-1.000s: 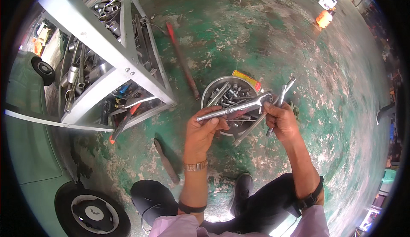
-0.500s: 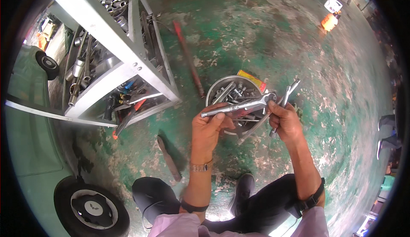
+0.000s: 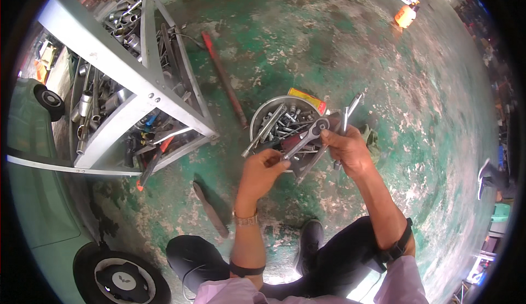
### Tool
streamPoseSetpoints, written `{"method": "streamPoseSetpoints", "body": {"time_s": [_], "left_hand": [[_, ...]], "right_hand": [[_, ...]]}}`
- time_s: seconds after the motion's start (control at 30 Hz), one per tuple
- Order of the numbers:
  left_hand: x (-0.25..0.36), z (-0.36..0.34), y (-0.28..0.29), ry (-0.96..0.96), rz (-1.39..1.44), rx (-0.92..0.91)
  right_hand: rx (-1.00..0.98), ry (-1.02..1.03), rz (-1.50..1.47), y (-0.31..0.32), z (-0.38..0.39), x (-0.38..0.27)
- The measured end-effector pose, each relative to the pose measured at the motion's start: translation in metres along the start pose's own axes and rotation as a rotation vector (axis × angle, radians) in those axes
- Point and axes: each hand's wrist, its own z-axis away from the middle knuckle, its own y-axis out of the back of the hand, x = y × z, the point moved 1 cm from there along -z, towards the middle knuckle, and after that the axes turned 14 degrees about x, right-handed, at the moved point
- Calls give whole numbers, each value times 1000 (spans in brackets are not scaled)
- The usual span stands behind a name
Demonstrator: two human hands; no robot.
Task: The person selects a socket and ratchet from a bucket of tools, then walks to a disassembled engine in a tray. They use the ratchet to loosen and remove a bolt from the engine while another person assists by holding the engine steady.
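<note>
My left hand, with a metal-banded watch on its wrist, pinches the handle end of a chrome ratchet wrench. My right hand grips the same ratchet near its round head. Also in my right fist is a bright chrome bar, standing steeply and poking out above and below the fingers. A duller rod slants down-left from under that hand; its upper end is hidden. Beneath both hands lies a round metal bowl full of sockets and bolts, with a long bar leaning over its left rim.
A yellow-red box touches the bowl's far side. Left of it lie a red bar and a flat, worn metal bar. A white-framed tool rack packed with sockets and wrenches stands at left, beside a pale green vehicle.
The ratchet's handle has swung downward, its end now lower and nearer me. My left hand has dropped slightly with it. The whole view has shifted a little.
</note>
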Motion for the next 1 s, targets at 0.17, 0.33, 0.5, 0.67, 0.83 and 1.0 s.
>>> {"method": "streamPoseSetpoints", "body": {"time_s": [0.17, 0.33, 0.5, 0.67, 0.83, 1.0], "left_hand": [[5, 8, -25, -25, 52, -128], [12, 10, -39, -64, 268, -74], [14, 10, -49, -110, 471, 4], [15, 18, -43, -5, 528, 1], [15, 16, -39, 91, 532, -21], [14, 17, -38, 90, 551, -44]], "right_hand": [[-102, 59, -59, -6, 5, 5], [-239, 122, 198, -8, 6, 6], [-246, 81, 137, -12, 12, 2], [-196, 82, 102, -16, 15, -2], [-202, 101, 112, -16, 13, -1], [-211, 124, 140, -17, 11, 4]]}}
